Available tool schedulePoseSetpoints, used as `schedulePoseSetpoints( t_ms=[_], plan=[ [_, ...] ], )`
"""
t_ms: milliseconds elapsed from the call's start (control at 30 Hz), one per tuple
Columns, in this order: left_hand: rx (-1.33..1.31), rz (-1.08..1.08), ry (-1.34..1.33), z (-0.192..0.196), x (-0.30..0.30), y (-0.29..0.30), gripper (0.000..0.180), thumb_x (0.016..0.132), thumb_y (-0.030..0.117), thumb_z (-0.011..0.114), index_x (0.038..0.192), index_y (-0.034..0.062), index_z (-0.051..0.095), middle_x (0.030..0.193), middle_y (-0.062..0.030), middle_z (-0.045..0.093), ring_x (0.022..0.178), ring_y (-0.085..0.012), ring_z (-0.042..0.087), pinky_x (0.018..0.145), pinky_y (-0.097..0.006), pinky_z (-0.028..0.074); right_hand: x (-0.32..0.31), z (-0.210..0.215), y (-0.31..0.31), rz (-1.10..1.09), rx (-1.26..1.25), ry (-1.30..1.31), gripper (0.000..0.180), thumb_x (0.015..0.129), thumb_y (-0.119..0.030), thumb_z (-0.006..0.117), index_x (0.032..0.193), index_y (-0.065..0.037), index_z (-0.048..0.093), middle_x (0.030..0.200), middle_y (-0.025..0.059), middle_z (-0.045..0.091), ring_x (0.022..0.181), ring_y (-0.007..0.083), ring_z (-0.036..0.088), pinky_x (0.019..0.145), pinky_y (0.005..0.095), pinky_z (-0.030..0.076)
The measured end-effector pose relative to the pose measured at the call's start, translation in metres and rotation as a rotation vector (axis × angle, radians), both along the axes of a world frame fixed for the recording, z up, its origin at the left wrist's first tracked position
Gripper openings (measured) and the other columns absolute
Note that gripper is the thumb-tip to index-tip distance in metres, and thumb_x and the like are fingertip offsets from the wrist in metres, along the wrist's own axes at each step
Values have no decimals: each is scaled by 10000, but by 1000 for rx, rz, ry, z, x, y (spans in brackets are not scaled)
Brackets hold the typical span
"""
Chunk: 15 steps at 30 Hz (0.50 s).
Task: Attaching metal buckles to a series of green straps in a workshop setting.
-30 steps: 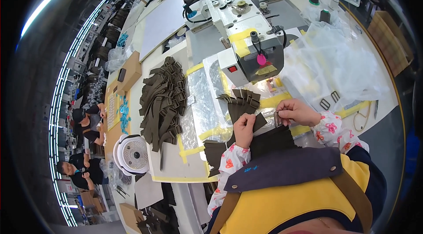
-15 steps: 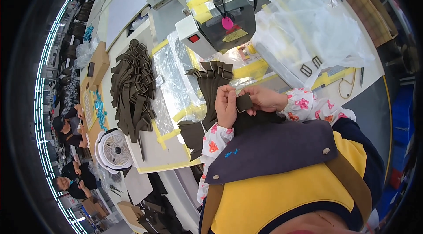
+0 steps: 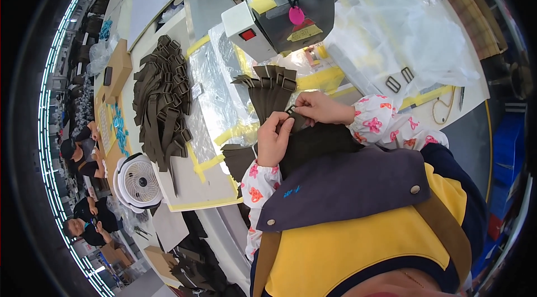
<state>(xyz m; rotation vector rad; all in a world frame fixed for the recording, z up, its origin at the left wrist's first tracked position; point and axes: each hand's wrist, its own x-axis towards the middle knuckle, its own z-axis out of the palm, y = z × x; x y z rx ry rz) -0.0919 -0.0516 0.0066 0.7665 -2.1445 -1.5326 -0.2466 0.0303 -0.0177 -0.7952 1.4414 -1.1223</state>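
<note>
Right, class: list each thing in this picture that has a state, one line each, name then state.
Left hand: pinching a dark strap.
Right hand: pinching the same strap by its buckle end.
Dark strap: held between both hands, above the table.
Strap pile: heaped loosely on the table at the left.
Fanned straps: laid out in front of the sewing machine.
Fan: standing, blades too blurred to judge.

Over the last second the left hand (image 3: 274, 139) and right hand (image 3: 316, 108) drew closer together until their fingertips met on one dark olive fabric strap with a metal buckle (image 3: 295, 119). A second ago the right hand had worked farther to the right, apart from the left. The head tipped, shifting the whole view.
</note>
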Motion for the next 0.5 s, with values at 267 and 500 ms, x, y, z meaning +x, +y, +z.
schedulePoseSetpoints(
  t_ms=[267, 500],
  plan=[
    [-154, -46, -226, -4, -2, -3, 93, 805, 41, 594, 868, 1, 538, 692, 5, 554, 571, -36, 467, 501, -183, 370, 7, 12, 9, 188, -90, 240, 88, 839, -79, 495, 856, 4, 470, 701, 55, 542, 598, 100, 576, 492, 219, 464],
    [404, -208, -66, -13, -9, -5, 163, 862, 118, 539, 982, 16, 497, 818, -15, 559, 620, -46, 504, 535, -174, 390, -13, 24, 21, 49, -151, -6, 100, 797, -63, 533, 845, 1, 473, 616, 30, 533, 495, 85, 525, 449, 204, 413]
  ],
)
